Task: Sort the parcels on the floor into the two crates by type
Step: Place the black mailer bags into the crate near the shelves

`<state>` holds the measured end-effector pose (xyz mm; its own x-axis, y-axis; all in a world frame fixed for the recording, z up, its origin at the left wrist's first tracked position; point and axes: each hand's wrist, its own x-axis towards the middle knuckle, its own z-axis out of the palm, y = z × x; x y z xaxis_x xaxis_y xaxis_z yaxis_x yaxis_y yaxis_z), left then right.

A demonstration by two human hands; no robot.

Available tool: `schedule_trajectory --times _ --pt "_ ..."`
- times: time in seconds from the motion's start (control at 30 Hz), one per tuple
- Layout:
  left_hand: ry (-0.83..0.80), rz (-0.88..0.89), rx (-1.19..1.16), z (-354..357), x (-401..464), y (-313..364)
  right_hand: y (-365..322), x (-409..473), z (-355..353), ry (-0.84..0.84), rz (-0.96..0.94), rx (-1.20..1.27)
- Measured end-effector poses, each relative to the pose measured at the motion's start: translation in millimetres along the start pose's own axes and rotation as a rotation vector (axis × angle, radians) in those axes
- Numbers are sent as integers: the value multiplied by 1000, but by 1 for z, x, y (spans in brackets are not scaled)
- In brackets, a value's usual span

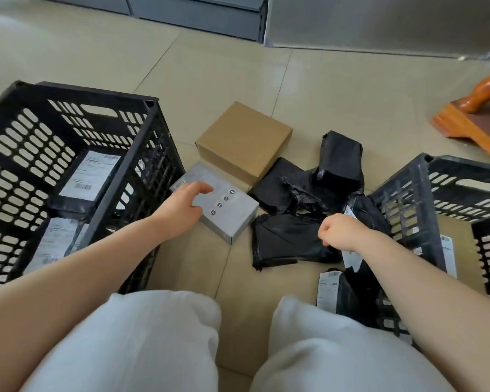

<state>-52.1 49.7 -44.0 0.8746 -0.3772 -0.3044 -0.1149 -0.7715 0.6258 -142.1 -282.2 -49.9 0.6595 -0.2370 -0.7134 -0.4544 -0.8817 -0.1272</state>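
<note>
Grey box (218, 200) flat on the tiled floor (337, 89), just beside the near right corner of the left crate (77, 171). Left hand (181, 206) laid over the box's near left edge, fingers loosely curled across the top face, thumb side hidden; grip not closed round it as far as visible. Brown cardboard box (244, 141) just behind the grey one, touching or nearly so. Black plastic mailers (303, 199) heaped to the right of both boxes, between the two crates; one bulkier wrapped parcel (340, 158) at the far side of the heap. Right hand (341, 232) above the near mailers, fingers curled tight into a fist; whether plastic is pinched inside, cannot tell. Left crate holding black mailers with white labels (89, 175). Right crate (441, 199) beside the right forearm, a brown labelled box lying inside it. Two knees in white cloth (159, 343) at the near edge of the floor.
</note>
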Motion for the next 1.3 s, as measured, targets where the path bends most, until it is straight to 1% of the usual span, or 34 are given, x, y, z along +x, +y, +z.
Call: schedule_trajectory --times 0.1,0.2,0.3,0.4,0.57,0.63,0.83,1.0,1.13,1.3 --pt "-106 -65 21 14 -3 -19 28 -1 23 -29 20 -171" --pt "-155 -134 -19 25 -6 -36 48 7 45 -22 72 -208" --pt "-192 -189 -30 32 -10 -43 50 12 63 -11 70 -279" --pt "-211 -194 -24 37 -10 -45 44 12 77 -20 62 -337" --pt "-253 -216 -71 42 -11 -46 43 11 101 29 9 -660" --pt "-266 -210 -77 45 -10 -43 44 11 102 48 9 -702" --pt "-281 -207 -117 50 -8 -32 41 9 95 83 48 -447" --pt "-261 -211 -148 51 -8 -29 33 8 91 -36 24 -245" --pt "-285 -215 -165 50 -11 -26 20 3 80 -58 -30 -182" --pt "-316 -211 -200 46 -15 -19 -6 -7 56 -78 -138 -210"
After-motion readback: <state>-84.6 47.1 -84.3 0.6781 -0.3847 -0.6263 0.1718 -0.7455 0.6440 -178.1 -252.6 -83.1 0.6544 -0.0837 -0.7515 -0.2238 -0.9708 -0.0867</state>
